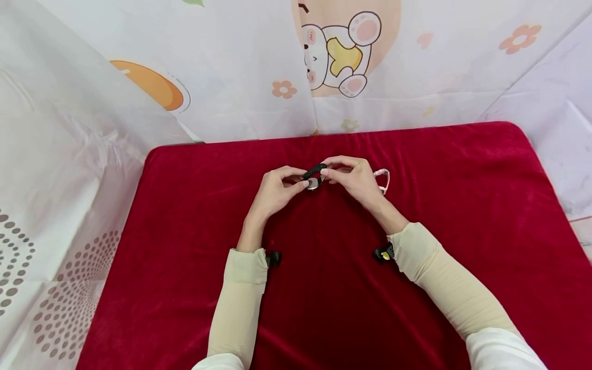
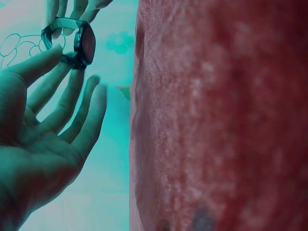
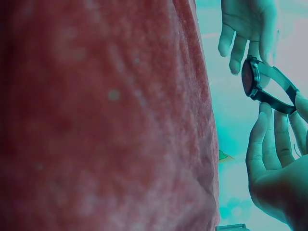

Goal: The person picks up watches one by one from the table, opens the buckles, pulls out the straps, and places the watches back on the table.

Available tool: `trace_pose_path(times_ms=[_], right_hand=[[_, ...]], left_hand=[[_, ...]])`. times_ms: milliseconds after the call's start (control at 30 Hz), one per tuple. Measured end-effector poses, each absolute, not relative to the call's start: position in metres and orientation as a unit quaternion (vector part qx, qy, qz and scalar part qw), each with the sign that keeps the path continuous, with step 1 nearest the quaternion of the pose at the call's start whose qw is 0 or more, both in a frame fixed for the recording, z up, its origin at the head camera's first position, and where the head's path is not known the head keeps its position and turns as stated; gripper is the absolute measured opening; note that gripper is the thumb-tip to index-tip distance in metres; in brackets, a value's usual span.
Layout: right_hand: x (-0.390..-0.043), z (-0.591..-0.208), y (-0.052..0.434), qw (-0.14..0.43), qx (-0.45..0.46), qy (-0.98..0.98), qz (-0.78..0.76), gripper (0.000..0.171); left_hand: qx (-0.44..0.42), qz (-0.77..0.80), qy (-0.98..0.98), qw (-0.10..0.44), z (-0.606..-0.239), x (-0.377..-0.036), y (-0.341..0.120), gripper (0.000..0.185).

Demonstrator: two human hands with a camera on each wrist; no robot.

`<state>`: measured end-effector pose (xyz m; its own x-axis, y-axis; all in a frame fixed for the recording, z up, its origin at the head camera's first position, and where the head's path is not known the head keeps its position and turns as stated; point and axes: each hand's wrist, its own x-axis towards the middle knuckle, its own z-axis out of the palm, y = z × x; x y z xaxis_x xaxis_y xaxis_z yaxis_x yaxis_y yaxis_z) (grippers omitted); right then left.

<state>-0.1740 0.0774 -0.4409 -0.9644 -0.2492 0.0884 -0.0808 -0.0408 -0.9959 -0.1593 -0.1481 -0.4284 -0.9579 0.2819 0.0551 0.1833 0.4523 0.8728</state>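
Note:
A wristwatch (image 1: pixel 313 183) with a dark strap and a round case is held up between both hands above the red cloth. My left hand (image 1: pixel 276 190) pinches it at the case end, thumb against fingers. My right hand (image 1: pixel 356 180) grips the strap at the other end between thumb and fingers. Seen from the right wrist, the watch (image 3: pixel 250 77) stands with its dark face turned away from the strap loop. In the left wrist view the watch (image 2: pixel 86 43) shows its strap bent into a loop, the lower fingers of the left hand (image 2: pixel 53 125) spread loosely below.
A white and pink loop-shaped item (image 1: pixel 383 180) lies on the cloth just beyond the right hand, partly hidden by it. Red velvet cloth (image 1: pixel 194 216) covers the table. A printed white curtain (image 1: pixel 240 77) hangs behind its far edge. Dark wrist devices (image 1: pixel 274 258) are at both sleeves.

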Motion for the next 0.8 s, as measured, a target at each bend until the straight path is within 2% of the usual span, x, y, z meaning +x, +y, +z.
trace_pose_path(times_ms=[233,533,800], right_hand=[[-0.169,-0.433,0.076,0.076,-0.128,0.692,-0.706,0.023],[-0.159,-0.409,0.077,0.075,-0.132,0.7,-0.698,0.022],[-0.155,-0.408,0.073,0.072,-0.144,0.732,-0.662,0.019]], left_hand=[[0.141,0.523,0.841,0.01,-0.428,-0.158,-0.148,0.017],[0.135,0.537,0.832,0.009,-0.426,-0.159,-0.143,0.02],[0.139,0.542,0.829,-0.002,-0.4,-0.147,-0.135,0.015]])
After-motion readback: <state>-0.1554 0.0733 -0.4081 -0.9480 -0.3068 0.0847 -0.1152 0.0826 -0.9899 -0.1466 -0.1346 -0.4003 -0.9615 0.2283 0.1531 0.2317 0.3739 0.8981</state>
